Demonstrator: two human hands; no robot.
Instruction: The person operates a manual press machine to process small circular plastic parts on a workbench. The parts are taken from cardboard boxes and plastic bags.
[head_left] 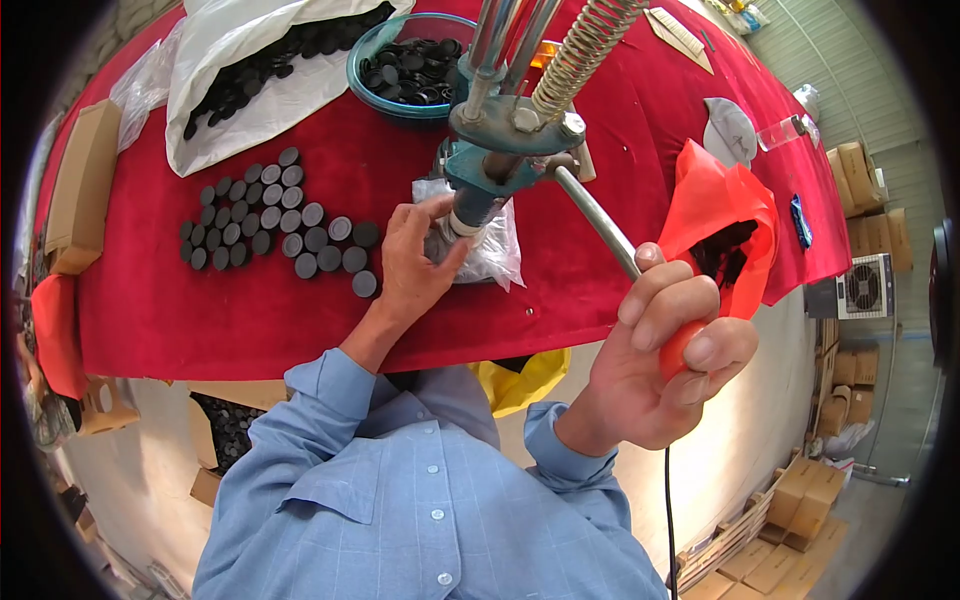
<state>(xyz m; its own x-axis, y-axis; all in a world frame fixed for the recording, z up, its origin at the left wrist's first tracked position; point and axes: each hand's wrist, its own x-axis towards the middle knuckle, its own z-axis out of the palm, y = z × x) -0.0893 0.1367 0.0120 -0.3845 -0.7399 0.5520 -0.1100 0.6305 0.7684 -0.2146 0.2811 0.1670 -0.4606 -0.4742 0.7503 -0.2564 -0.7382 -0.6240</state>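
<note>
A blue-green hand press [495, 160] with steel posts and a coil spring stands on the red-covered table. My left hand [415, 262] reaches under its ram, thumb and forefinger closed about a pale ring [463, 226] at the ram's lower end; what they pinch is hidden. Clear plastic film [490, 262] lies around the press's foot. My right hand [665, 350] is closed round the red knob of the metal press lever [600, 218], which slants down toward me. Left of my left hand, several round black caps [271, 217] are spread on the cloth.
Black pieces fill a blue bowl [352, 75] behind the press and spill from a white sack [215, 70]. An orange-red bag [725, 205] stands right of the lever, near a grey cap [730, 130] and a clear bottle [780, 134]. A cardboard box [84, 185] sits at the left edge.
</note>
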